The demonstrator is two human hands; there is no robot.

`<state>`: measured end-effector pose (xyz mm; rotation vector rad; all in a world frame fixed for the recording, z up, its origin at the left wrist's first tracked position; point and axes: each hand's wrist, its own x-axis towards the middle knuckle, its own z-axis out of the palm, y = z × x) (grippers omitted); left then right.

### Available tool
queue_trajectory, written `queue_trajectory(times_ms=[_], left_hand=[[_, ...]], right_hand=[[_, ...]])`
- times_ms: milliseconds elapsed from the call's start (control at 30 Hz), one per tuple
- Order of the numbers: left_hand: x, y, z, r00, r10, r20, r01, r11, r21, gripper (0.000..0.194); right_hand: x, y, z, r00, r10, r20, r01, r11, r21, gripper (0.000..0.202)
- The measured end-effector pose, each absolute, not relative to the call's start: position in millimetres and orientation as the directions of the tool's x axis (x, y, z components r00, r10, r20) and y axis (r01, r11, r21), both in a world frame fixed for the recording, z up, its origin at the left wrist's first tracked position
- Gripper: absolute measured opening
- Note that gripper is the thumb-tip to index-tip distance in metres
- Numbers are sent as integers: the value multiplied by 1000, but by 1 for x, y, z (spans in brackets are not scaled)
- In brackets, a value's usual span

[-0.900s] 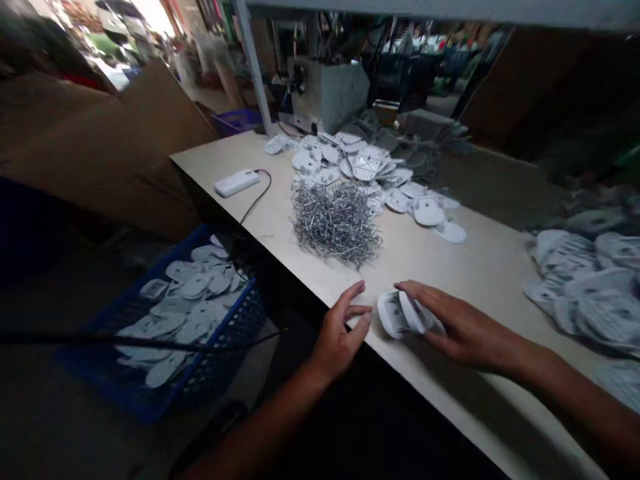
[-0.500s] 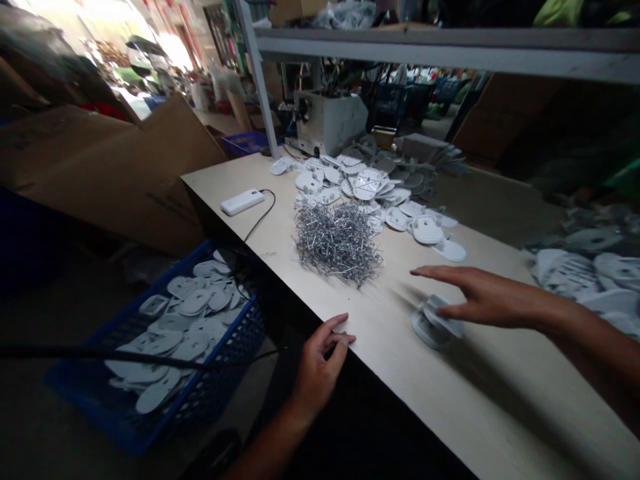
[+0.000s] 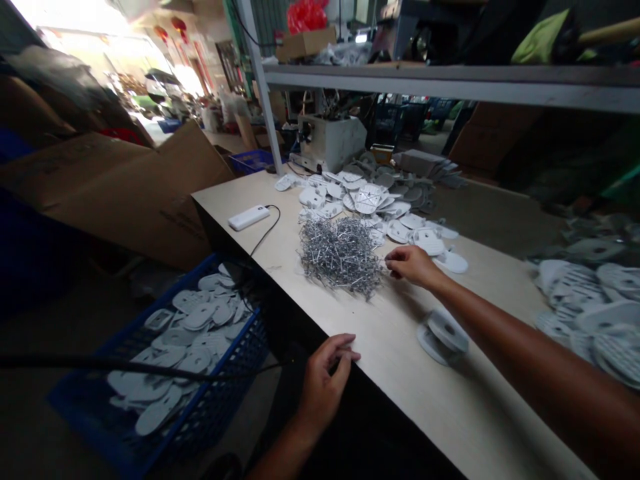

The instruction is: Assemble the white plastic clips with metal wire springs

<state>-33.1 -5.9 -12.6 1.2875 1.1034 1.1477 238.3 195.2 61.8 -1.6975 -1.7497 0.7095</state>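
Observation:
My right hand [image 3: 411, 265] reaches across the table to the right edge of a heaped pile of thin, bent metal pins [image 3: 340, 253]. Its fingers are drawn together in a pinch; whatever is between them is too small to make out. Below the right forearm, a grey-white plastic piece [image 3: 443, 337] of two stacked rounded plates rests on the tabletop [image 3: 390, 360]. My left hand [image 3: 327, 373] is at the table's near edge, with thumb and fingertips close together. Anything it may hold is hidden.
Flat grey-white plastic plates [image 3: 367, 199] are heaped behind the pins, with more plates [image 3: 590, 300] at the right. A white power bank [image 3: 249, 217] with a black cable lies at left. A blue basket [image 3: 215, 393] of plates stands below. A shelf beam [image 3: 440, 87] crosses above.
My right hand has moved away from above the stacked plastic piece, leftward to the pins, and its fingers have closed. My left hand stays at the table edge. The view has tilted up slightly.

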Motion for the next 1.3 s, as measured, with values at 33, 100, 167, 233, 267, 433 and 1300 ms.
queue_trajectory(times_ms=[33, 100, 167, 233, 267, 433, 1300], left_hand=[[-33, -5, -13, 117, 993, 29, -7, -28, 1000, 32], [-34, -2, -13, 113, 994, 12, -7, -11, 1000, 33], [-34, 1, -13, 111, 994, -12, -7, 13, 1000, 34], [-34, 3, -13, 112, 993, -36, -11, 37, 999, 35], [-34, 4, -14, 114, 993, -44, -13, 46, 999, 35], [-35, 6, -15, 107, 993, -53, -12, 55, 998, 36], [-31, 8, -15, 73, 996, -57, -70, 63, 996, 30]], right_hand=[[242, 197, 65, 31, 999, 31, 675, 3, -738, 10], [249, 199, 72, 127, 992, 21, 662, -69, -747, 13], [253, 197, 76, 200, 979, 34, 646, -106, -756, 15], [253, 192, 79, 229, 973, 35, 621, -118, -775, 16], [252, 190, 80, 237, 971, 29, 599, -123, -791, 16], [243, 181, 84, 280, 957, -79, 425, -197, -883, 13], [261, 220, 116, -43, 975, 218, 910, 128, -394, 29]])
